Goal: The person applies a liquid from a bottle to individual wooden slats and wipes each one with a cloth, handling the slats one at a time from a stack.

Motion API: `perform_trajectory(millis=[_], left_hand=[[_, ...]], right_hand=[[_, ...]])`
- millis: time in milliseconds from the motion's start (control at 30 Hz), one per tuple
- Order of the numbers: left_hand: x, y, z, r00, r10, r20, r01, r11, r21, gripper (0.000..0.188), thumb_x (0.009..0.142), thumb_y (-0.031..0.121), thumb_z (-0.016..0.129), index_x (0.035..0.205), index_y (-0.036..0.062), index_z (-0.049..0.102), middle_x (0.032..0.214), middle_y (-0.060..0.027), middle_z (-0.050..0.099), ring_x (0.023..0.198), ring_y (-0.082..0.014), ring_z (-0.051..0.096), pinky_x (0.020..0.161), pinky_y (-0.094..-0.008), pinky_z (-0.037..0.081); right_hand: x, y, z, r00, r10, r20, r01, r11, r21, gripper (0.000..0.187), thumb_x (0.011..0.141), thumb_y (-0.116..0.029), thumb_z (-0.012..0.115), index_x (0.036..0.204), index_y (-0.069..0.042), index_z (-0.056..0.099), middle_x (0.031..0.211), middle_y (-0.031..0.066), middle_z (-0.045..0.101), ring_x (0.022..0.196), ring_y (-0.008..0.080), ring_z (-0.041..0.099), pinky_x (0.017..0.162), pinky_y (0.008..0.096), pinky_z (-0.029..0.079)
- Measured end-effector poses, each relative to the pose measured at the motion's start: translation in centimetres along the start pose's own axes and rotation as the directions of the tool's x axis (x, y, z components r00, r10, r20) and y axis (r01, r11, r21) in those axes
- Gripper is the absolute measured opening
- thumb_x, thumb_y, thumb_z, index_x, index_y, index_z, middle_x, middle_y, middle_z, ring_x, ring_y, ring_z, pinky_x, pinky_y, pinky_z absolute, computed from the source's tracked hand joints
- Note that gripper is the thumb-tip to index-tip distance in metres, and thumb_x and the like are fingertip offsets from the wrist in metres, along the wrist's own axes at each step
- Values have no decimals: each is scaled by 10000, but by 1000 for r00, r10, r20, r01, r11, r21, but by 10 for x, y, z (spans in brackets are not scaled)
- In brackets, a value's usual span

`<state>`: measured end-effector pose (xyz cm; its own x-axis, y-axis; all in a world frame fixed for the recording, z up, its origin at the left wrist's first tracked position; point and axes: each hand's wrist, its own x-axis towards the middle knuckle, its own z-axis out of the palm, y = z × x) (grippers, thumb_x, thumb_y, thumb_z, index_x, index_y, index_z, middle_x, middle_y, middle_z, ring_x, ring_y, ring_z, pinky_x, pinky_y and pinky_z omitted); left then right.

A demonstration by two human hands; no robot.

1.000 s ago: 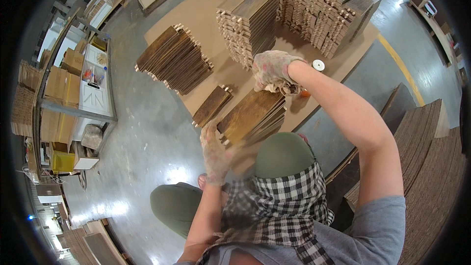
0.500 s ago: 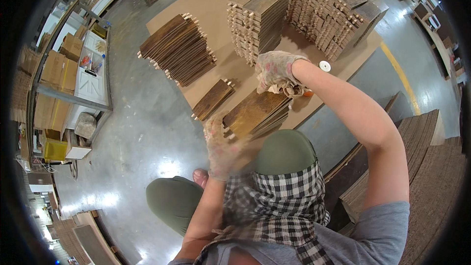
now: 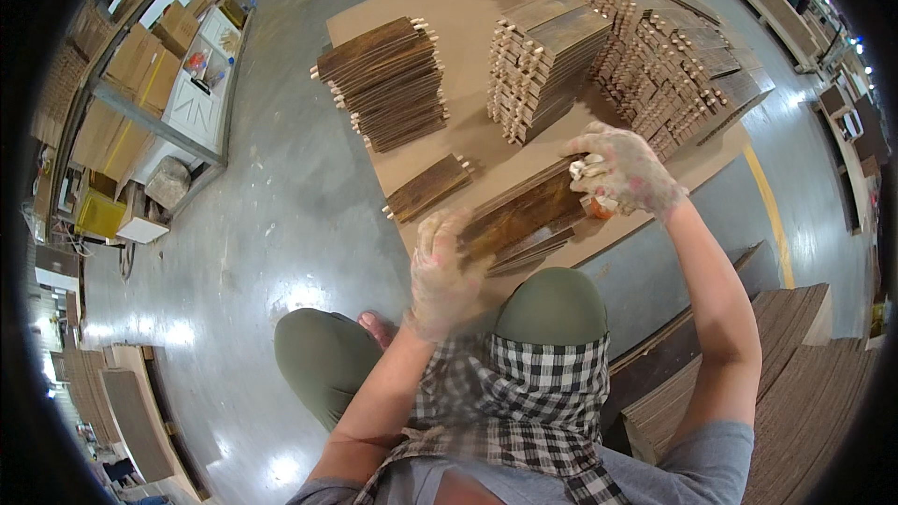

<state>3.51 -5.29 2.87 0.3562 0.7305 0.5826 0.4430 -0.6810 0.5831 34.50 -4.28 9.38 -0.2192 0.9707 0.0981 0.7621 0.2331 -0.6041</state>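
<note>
A brown wooden board (image 3: 531,212) with a dark glossy face is tilted in front of my knees. My gloved left hand (image 3: 444,271) grips its near left end. At the far right end my gloved right hand (image 3: 629,168) is closed round a crumpled pale rag (image 3: 582,170), partly hidden by the fingers. Below the board lie several more boards (image 3: 535,251), fanned on the cardboard. A small orange container (image 3: 596,207) shows under my right hand. One short board (image 3: 428,187) with pale pegs at its ends lies to the left.
On the cardboard sheet (image 3: 458,0) stand a row of dark pegged boards (image 3: 388,84), a tall stack (image 3: 552,65) and a longer block of stacks (image 3: 669,65). Brown sheets (image 3: 730,393) are piled by my right elbow. A shelf with boxes (image 3: 140,65) is at left.
My right hand, with the rag, has moved right to the board's far end. My left hand has come onto the near end, and the board is tilted up. The view has shifted slightly.
</note>
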Motion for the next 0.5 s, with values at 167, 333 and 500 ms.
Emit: perform_trajectory(millis=[167, 333, 500], left_hand=[[-9, -14, -15, 991, -18, 136, 20, 1000, -15, 739, 738, 215, 820, 1402, 76, 525, 1346, -199, 506, 1216, -376, 532, 1040, -446, 446], [4, -3, -26, 894, -64, 443, 17, 994, 109, 844, 679, 330, 851, 1426, 124, 515, 1444, -214, 434, 1327, -412, 430, 1122, -512, 351], [-5, -14, -14, 935, -151, 320, 130, 988, 86, 1025, 668, 327, 869, 1516, 50, 362, 1413, -222, 465, 1318, -408, 438, 1112, -498, 366]], right_hand=[[-26, -33, 26, 980, -33, -197, 6, 991, -135, 337, 802, -101, 751, 1133, -86, 694, 1128, 85, 664, 1050, 183, 674, 843, 341, 559], [-56, -11, 53, 966, -218, -138, 161, 927, -338, 256, 864, -57, 679, 1119, -68, 704, 1184, 80, 662, 1013, 189, 676, 837, 322, 562], [-38, -17, 32, 962, 103, -251, -48, 975, 217, 206, 898, -61, 652, 1100, -29, 674, 1126, 112, 649, 1016, 257, 669, 851, 312, 560]])
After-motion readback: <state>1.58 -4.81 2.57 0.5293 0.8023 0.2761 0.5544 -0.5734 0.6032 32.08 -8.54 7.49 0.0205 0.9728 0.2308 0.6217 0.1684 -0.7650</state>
